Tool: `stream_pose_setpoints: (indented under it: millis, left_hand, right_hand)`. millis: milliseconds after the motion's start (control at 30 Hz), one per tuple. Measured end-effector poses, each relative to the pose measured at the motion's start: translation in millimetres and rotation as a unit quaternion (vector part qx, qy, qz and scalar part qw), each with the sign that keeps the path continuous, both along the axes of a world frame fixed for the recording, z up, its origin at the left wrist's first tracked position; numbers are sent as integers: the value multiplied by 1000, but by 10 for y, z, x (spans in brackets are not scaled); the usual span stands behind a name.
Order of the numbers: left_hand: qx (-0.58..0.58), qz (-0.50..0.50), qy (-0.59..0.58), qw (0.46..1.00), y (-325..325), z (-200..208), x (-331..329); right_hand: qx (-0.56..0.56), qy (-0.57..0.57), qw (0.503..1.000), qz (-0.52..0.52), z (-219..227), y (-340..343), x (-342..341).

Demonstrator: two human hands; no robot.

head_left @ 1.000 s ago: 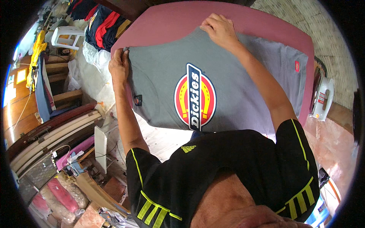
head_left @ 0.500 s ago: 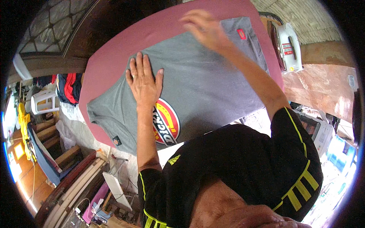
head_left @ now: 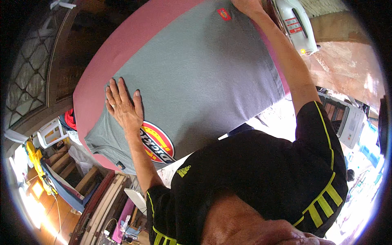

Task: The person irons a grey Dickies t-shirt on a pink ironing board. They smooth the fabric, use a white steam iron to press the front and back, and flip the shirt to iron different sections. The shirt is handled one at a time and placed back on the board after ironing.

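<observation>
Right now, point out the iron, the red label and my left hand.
Iron [head_left: 303, 36], head view: white casing.
Red label [head_left: 223, 14], head view: its middle.
Left hand [head_left: 128, 113], head view: back of the hand.

Matt cloth is shown by the flat grey shirt [head_left: 196, 77] and broad pink board [head_left: 96, 81], glossy plastic by the far-right oblong white iron [head_left: 292, 24].

A shirt [head_left: 204, 73] lies on an ironing table [head_left: 112, 53]; an iron [head_left: 295, 24] sits right of it; a stool [head_left: 45, 132], left
</observation>
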State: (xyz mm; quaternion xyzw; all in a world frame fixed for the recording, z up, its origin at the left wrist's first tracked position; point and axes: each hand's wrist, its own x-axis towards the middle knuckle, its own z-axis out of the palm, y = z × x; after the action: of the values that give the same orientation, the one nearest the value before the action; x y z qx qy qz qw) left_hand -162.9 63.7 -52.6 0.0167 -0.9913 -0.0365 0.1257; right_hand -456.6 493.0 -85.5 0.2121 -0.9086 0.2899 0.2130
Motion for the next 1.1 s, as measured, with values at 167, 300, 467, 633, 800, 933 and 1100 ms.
stream_pose_setpoints:
  millis: [167,300,467,633,800,933,1100]
  left_hand:
    - [15,-6,33,999,391,-2,-179]
    - [98,-203,44,973,1756,69,-782]
    - [16,-261,159,952,2603,-81,-1572]
    - [19,-248,133,959,2638,-50,-1714]
    - [11,-253,72,965,2548,-78,-1713]
    - [48,-305,80,948,2454,-71,-1810]
    - [129,-288,44,948,2235,-193,-1970]
  right_hand:
    - [-28,-97,994,27,232,20,-38]
    - [-5,-85,995,58,115,3,-223]
    - [-9,23,994,111,562,202,100]
    - [86,258,951,-148,1074,1247,1055]
    - [45,-45,986,-152,906,1606,1024]
    - [-90,-356,923,-119,978,1715,841]
    - [-40,-263,956,-126,1495,1412,1236]
